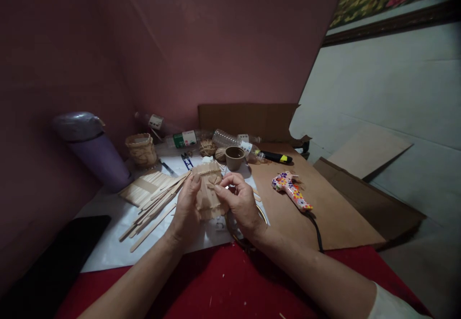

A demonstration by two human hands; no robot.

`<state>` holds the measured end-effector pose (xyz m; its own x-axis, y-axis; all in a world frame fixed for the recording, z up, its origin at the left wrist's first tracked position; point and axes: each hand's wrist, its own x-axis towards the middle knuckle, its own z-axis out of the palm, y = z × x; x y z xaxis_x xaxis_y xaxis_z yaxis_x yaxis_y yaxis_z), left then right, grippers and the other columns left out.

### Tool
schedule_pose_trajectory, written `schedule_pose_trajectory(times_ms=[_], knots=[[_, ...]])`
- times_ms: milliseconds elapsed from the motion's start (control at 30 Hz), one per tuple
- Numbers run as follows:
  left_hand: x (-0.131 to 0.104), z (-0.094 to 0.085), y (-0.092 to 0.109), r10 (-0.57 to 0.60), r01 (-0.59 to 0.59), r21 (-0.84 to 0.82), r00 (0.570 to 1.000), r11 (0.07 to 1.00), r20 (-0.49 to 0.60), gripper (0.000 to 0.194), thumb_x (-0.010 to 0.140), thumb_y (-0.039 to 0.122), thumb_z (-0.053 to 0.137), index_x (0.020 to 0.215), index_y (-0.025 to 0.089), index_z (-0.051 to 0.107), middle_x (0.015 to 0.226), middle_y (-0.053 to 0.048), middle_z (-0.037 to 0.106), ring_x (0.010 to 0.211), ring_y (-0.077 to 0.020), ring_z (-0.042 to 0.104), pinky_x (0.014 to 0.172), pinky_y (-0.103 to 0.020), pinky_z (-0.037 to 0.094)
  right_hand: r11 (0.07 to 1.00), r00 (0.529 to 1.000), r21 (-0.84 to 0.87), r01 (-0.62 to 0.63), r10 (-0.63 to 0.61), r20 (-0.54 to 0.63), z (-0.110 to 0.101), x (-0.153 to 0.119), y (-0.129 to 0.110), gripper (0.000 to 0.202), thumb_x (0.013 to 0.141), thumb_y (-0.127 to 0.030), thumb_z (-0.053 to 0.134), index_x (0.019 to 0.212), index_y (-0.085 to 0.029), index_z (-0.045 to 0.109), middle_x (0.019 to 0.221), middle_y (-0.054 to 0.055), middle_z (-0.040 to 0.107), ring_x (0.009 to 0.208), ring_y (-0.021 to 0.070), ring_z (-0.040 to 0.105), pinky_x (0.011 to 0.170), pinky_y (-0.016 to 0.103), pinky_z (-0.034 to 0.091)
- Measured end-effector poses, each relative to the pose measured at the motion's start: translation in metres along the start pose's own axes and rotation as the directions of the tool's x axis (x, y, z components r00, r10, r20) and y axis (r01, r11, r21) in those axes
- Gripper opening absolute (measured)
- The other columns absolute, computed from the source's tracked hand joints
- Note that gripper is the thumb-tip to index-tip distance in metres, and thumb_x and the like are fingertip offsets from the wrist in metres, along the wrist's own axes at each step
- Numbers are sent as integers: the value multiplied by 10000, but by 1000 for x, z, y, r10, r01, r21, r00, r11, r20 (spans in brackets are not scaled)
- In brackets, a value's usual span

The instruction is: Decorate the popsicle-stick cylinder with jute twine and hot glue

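Note:
My left hand (189,206) wraps around the side of a tan craft-stick holder (208,202) with trim along its upper and lower edges. A small tan bow (213,184) sits on its front face. My right hand (240,203) pinches at the bow's right side with thumb and fingertips. Just left of my left hand, loose wooden craft sticks (153,209) lie in a pile on white paper. Partly hidden below my right hand is a round, gold-rimmed object (264,214). Behind the holder stands a small brown cup (235,158).
A floral glue gun (292,191) lies on a cardboard sheet (334,225), its cord trailing forward. At the left are a purple bottle (97,153), a second stick holder (141,151) and bundled sticks (144,187). Plastic bottles (184,139), twine balls (207,147) and a black-yellow cutter (276,157) lie behind.

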<state>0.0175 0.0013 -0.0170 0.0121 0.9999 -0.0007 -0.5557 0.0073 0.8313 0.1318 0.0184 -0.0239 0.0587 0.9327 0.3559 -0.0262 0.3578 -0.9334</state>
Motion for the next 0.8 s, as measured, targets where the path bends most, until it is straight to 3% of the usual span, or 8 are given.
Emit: schedule_pose_trajectory(times_ms=[133,300,433,600,800], knots=[[-1,2,1,-5,5,20,1000,1000,-12,505,806,500,629,1169,152,587,1055,-129,691,872,-264,682,716,-380,560,1000,1000,-10,4,-4,4,0,0,-1,150,717,-289,656,628,-209,566,834,16,518,844,184,510,733,305,433],[-1,3,3,55,-51,89,997,995,-51,448,713,382,742,1094,192,605,1050,-76,697,864,-234,680,732,-348,554,1000,1000,-1,-18,18,4,1,0,-2,169,705,-311,669,616,-206,570,856,26,509,874,195,512,723,303,448],[2,-1,0,26,-23,77,999,997,-33,505,663,335,777,1111,192,592,1034,-80,699,839,-242,685,712,-358,557,1000,1000,8,-12,12,-5,0,0,0,166,704,-318,669,626,-207,572,880,31,511,888,199,516,738,309,447],[7,-9,-6,85,-77,133,995,988,-55,490,669,325,773,1098,174,589,945,-66,700,779,-211,670,661,-321,554,1000,1000,-9,-5,5,-7,0,0,0,151,705,-302,652,625,-204,568,877,30,511,888,201,522,749,315,439],[7,-7,-5,35,-29,93,997,995,-62,445,675,345,748,1055,156,616,893,-58,693,720,-208,660,643,-346,558,1000,999,9,30,-30,24,-1,-1,2,127,765,-307,595,681,-214,573,888,22,534,886,190,529,768,307,433]])
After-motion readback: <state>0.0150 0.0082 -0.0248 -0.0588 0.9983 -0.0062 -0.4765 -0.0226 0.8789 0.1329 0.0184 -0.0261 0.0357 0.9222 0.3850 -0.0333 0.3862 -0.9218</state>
